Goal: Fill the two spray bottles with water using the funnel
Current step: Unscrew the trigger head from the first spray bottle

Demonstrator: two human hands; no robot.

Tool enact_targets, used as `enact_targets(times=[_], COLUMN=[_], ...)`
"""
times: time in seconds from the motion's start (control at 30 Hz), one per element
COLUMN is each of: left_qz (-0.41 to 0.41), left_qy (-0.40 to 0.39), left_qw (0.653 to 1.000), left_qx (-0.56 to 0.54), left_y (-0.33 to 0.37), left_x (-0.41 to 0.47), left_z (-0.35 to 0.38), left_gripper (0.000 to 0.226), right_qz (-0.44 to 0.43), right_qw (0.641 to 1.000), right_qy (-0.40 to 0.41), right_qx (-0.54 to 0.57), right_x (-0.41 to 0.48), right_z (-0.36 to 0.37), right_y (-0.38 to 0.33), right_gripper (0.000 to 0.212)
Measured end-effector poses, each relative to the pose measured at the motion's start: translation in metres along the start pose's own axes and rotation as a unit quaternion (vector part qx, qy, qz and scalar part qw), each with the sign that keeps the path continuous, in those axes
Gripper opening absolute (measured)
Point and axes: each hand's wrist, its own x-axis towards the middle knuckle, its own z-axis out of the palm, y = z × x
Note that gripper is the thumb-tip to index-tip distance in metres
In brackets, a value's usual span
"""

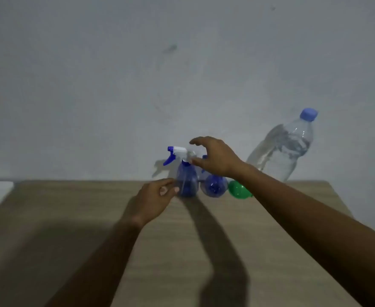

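The scene is dim, with a grey-blue cast and soft, slightly blurred detail throughout. Light comes from behind and above the person, so both arms throw long dark shadows across the desk (293, 218), broadest at its near left. The left spray bottle (186, 182) casts a faint shadow on the wall (115, 85) to its left. The water bottle (282, 149) at far right leans outward, bent by wide-angle distortion. Faint highlights glint on its clear plastic.
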Motion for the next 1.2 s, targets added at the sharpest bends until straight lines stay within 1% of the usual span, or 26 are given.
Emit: enact_targets(times=[0.07, 0.17, 0.23, 0.33, 0.4, 0.47, 0.57, 0.63, 0.73, 0.8, 0.87, 0.93, 1.0, 1.1, 1.2], left_qz=[-0.033, -0.045, -0.041, -0.012, -0.001, -0.014, -0.027, -0.039, -0.070, -0.077, -0.069, -0.053, -0.048, -0.036, -0.029], left_qy=[-0.009, -0.033, -0.041, -0.039, -0.023, -0.004, 0.015, 0.018, 0.032, 0.029, 0.023, 0.001, -0.015, -0.018, 0.002], left_qw=[0.999, 0.996, 0.995, 0.995, 0.988, 0.979, 0.968, 0.958, 0.942, 0.940, 0.947, 0.951, 0.953, 0.961, 0.967], left_qx=[-0.035, -0.065, -0.083, -0.096, -0.152, -0.203, -0.251, -0.283, -0.326, -0.331, -0.313, -0.304, -0.299, -0.272, -0.255], left_y=[-0.007, -0.007, -0.004, 0.007, 0.019, 0.027, 0.024, 0.022, 0.020, 0.023, 0.027, 0.033, 0.038, 0.040, 0.042], left_x=[0.013, 0.025, 0.027, 0.021, 0.004, -0.016, -0.050, -0.072, -0.090, -0.098, -0.105, -0.112, -0.116, -0.120, -0.124], left_z=[0.006, 0.015, 0.018, 0.018, 0.016, 0.017, 0.028, 0.039, 0.055, 0.061, 0.064, 0.069, 0.071, 0.076, 0.082], left_gripper=[0.059, 0.073, 0.072, 0.063, 0.060, 0.057, 0.049, 0.044, 0.044, 0.044, 0.046, 0.047, 0.047, 0.048, 0.048], right_qz=[-0.008, 0.002, 0.004, -0.015, -0.036, -0.049, -0.039, -0.027, -0.028, -0.029, -0.020, -0.012, -0.011, -0.051, -0.099], right_qw=[0.999, 0.994, 0.990, 0.989, 0.991, 0.995, 0.999, 0.996, 0.990, 0.988, 0.986, 0.987, 0.989, 0.992, 0.992], right_qy=[-0.002, -0.013, -0.005, 0.018, 0.030, 0.043, -0.002, -0.029, -0.014, 0.000, 0.001, 0.008, 0.020, 0.008, -0.009], right_qx=[-0.038, -0.112, -0.138, -0.145, -0.122, -0.074, 0.031, 0.075, 0.137, 0.151, 0.165, 0.159, 0.147, 0.115, 0.075], right_x=[0.017, 0.032, 0.037, 0.033, 0.020, 0.001, -0.036, -0.061, -0.091, -0.106, -0.118, -0.128, -0.134, -0.139, -0.139], right_z=[0.015, 0.034, 0.041, 0.043, 0.042, 0.044, 0.049, 0.055, 0.066, 0.069, 0.069, 0.069, 0.067, 0.063, 0.058], right_y=[-0.004, -0.005, -0.002, -0.004, -0.008, -0.011, -0.007, -0.007, -0.001, 0.002, 0.007, 0.011, 0.015, 0.015, 0.014], right_gripper=[0.060, 0.055, 0.048, 0.037, 0.035, 0.030, 0.023, 0.023, 0.023, 0.025, 0.024, 0.020, 0.020, 0.020, 0.020])
